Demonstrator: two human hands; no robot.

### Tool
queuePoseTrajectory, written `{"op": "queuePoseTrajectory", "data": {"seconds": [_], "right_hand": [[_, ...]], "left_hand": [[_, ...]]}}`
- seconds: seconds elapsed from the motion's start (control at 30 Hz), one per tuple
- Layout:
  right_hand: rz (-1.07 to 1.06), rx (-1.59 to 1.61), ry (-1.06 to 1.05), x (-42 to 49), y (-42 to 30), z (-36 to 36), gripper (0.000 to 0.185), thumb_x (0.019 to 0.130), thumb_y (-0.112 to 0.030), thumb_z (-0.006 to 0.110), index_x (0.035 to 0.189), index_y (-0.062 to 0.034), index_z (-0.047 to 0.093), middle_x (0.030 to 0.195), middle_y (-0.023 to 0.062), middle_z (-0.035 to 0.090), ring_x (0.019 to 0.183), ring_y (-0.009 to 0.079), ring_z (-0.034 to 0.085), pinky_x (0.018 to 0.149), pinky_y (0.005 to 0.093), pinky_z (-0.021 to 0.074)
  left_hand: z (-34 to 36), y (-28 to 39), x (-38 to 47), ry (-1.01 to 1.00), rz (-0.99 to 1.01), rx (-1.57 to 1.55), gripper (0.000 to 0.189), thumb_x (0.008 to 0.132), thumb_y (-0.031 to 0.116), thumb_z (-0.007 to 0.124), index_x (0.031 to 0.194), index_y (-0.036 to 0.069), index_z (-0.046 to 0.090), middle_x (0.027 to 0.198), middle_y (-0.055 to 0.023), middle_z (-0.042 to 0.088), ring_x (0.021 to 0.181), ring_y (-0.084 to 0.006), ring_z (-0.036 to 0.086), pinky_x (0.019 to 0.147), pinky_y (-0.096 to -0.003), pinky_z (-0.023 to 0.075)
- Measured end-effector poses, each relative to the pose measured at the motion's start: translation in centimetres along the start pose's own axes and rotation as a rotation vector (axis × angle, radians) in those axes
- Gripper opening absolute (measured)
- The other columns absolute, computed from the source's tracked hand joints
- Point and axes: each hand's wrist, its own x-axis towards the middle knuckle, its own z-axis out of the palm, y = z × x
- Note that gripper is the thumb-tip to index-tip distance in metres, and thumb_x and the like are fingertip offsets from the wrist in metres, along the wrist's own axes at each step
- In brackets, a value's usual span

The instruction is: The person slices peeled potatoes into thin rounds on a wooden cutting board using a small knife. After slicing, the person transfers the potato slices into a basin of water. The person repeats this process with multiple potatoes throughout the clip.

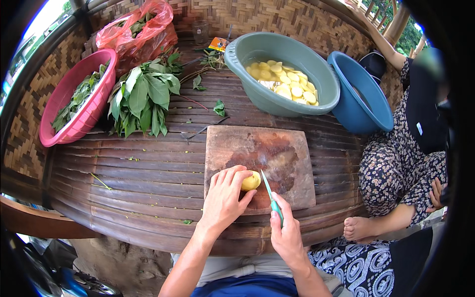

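Note:
My left hand (pixel 228 193) grips a peeled yellow potato (pixel 251 181) against a worn wooden cutting board (pixel 222 143). In my right hand (pixel 285 226) is a small knife with a green handle (pixel 275 208); its blade points away from me, just right of the potato and apart from it. Dark damp stains cover the middle of the board. Beyond the board, a grey-green plastic basin (pixel 256 98) holds yellow round slices (pixel 293 81) in water.
A blue basin (pixel 362 111) stands at the right, beside a seated person in floral clothes (pixel 386 167). Bunched green leaves (pixel 143 96), a pink basin of leaves (pixel 79 128) and a red plastic bag (pixel 148 41) lie at the left on the bamboo-slat platform (pixel 148 185).

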Motion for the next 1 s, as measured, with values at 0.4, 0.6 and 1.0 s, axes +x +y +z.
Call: {"op": "queuePoseTrajectory", "data": {"seconds": [0.4, 0.6, 1.0], "right_hand": [[-0.005, 0.016, -0.026, -0.2, 0.7, 1.4, 0.048, 0.106, -0.007, 0.055, 0.153, -0.0117, 0.047, 0.124, 0.0285, 0.069, 0.109, 0.046, 0.07, 0.09, 0.049, 0.0576], [-0.067, -0.015, 0.0, 0.1, 1.0, 1.6, 0.05, 0.104, -0.008, 0.056, 0.154, -0.0136, 0.048, 0.123, 0.0263, 0.07, 0.106, 0.0457, 0.07, 0.086, 0.0502, 0.0592], [-0.012, 0.064, -0.04, 0.3, 0.6, 0.9, 0.051, 0.103, -0.007, 0.059, 0.153, -0.0126, 0.048, 0.121, 0.0248, 0.071, 0.1, 0.0452, 0.071, 0.081, 0.0502, 0.0599]], "left_hand": [[0.5, -0.6, -0.8, 0.067, 0.026, 0.139, 0.05, 0.08, 0.015, 0.089, 0.122, 0.008, 0.065, 0.129, -0.0129, 0.064, 0.117, -0.0349, 0.061, 0.1, -0.045, 0.0504], [0.9, 0.0, -0.9, 0.05, -0.009, 0.101, 0.053, 0.078, 0.01, 0.089, 0.125, 0.008, 0.064, 0.128, -0.0142, 0.063, 0.115, -0.0349, 0.06, 0.098, -0.0456, 0.0501], [1.0, -0.1, -0.9, 0.055, 0.025, 0.123, 0.046, 0.075, 0.01, 0.091, 0.116, 0.009, 0.071, 0.124, -0.013, 0.066, 0.109, -0.0348, 0.063, 0.095, -0.0457, 0.0512]]}}
